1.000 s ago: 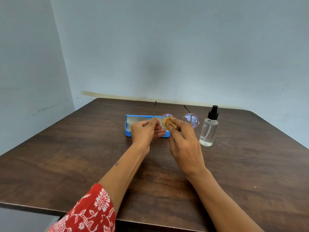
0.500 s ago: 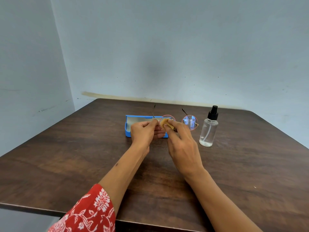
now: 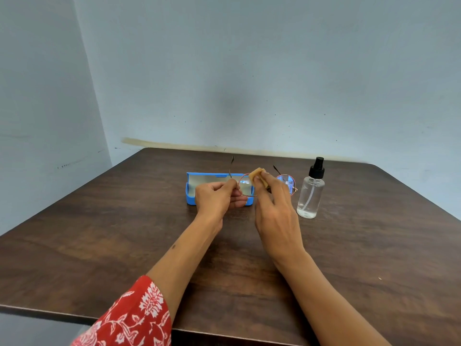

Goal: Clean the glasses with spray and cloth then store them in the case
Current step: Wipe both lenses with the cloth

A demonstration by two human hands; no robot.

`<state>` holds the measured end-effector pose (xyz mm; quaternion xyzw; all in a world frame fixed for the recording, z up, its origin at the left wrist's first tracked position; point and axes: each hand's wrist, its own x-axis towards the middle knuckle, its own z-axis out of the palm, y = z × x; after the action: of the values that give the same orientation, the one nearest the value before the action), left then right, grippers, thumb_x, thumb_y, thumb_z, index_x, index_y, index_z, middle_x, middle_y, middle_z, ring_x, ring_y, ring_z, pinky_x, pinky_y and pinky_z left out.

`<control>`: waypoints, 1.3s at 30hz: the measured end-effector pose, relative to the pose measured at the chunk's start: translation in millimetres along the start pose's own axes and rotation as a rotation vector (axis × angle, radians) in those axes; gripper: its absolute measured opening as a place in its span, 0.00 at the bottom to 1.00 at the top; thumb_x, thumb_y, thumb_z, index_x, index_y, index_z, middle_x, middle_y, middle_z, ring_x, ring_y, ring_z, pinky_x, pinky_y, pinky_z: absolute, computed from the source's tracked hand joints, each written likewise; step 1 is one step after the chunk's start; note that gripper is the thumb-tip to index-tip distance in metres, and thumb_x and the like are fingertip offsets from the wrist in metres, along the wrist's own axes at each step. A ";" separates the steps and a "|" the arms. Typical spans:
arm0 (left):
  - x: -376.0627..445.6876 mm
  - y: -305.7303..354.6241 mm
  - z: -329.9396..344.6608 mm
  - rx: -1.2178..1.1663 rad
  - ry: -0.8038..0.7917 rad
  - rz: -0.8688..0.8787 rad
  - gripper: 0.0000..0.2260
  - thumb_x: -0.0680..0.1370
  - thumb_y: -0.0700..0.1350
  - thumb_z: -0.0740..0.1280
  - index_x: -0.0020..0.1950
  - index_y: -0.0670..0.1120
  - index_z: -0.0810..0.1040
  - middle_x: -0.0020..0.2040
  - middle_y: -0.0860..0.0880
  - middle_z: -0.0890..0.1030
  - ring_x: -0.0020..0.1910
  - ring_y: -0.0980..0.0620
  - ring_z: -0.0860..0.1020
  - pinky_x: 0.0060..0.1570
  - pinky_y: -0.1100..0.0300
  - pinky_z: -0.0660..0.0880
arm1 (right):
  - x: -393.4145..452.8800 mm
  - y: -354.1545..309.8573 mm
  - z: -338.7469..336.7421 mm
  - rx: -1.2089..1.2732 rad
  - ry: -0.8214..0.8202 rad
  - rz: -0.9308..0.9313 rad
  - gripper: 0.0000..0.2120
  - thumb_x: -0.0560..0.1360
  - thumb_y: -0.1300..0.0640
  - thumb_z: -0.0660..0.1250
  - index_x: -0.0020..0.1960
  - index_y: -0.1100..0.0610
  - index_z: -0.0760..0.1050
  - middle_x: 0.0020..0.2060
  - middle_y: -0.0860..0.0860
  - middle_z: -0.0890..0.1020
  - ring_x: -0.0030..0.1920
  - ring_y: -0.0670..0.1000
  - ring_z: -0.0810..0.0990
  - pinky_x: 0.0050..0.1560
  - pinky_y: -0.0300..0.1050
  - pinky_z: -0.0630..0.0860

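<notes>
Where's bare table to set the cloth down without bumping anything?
Free: the brown wooden table left of the open blue glasses case, and the stretch right of the clear spray bottle. Crowded: the back centre, where the left hand holds the round wire glasses and the right hand pinches the tan cloth.

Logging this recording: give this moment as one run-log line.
phase: wiping lens | left hand: holds glasses | right hand: pinches cloth | case: open | spray bottle: upright
</notes>
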<state>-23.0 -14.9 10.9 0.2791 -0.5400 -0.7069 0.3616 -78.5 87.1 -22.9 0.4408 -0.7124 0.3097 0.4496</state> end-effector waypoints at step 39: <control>1.0 7.5 -4.1 -0.004 -0.058 0.041 0.06 0.74 0.36 0.68 0.38 0.37 0.80 0.25 0.47 0.79 0.27 0.52 0.81 0.29 0.62 0.79 | 0.1 -2.1 2.2 0.010 0.025 -0.049 0.20 0.72 0.73 0.61 0.63 0.69 0.73 0.58 0.62 0.77 0.60 0.59 0.75 0.60 0.45 0.71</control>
<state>-18.8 -19.2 17.0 0.2467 -0.5545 -0.7082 0.3607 -77.4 84.4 -23.6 0.4564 -0.6943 0.3078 0.4636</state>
